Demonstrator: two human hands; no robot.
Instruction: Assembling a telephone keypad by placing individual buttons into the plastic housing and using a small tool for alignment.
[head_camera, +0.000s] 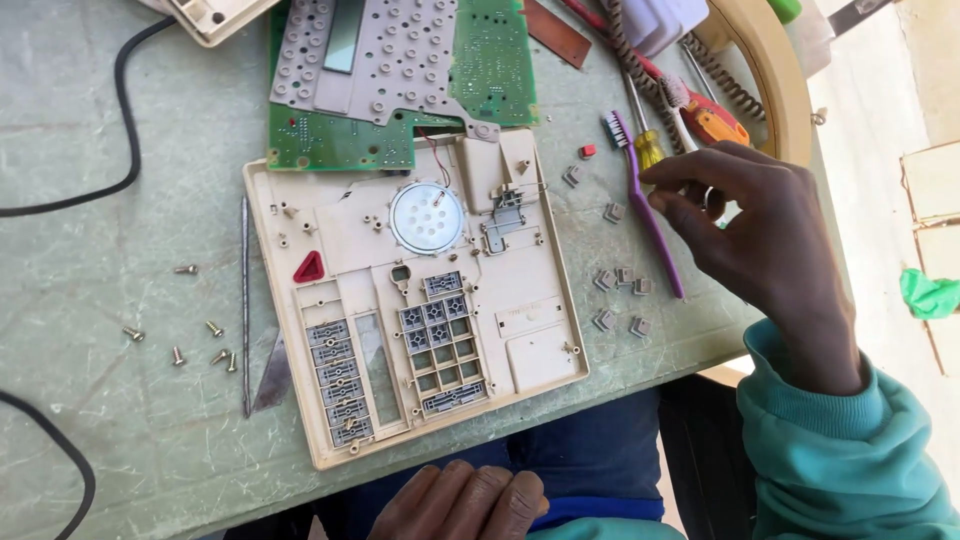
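Squarely in the middle of the green table (90, 180) lies the beige telephone housing (530, 330), opened face down with its inside showing; everything else sits around it. Beyond its far edge lies the green circuit board (330, 140) with a grey rubber keypad membrane (400, 55) on top. Inside the housing are a round speaker (427, 217), a red triangular button (309, 268) and rows of grey keys (440, 340). Left of the housing a thin metal rod (245, 300) lies alongside it, and further left are loose screws (190, 345). Right of the housing lie scattered small grey key caps (620, 300) and a purple toothbrush (650, 215). The right hand (760, 240) hovers over the toothbrush handle, fingers curled together with their tips at or just above it; whether they grip it I cannot tell. The left hand (465, 500) rests near the housing's near edge, fingers loosely bent, holding nothing. A yellow-handled screwdriver (645, 140) lies beyond the toothbrush
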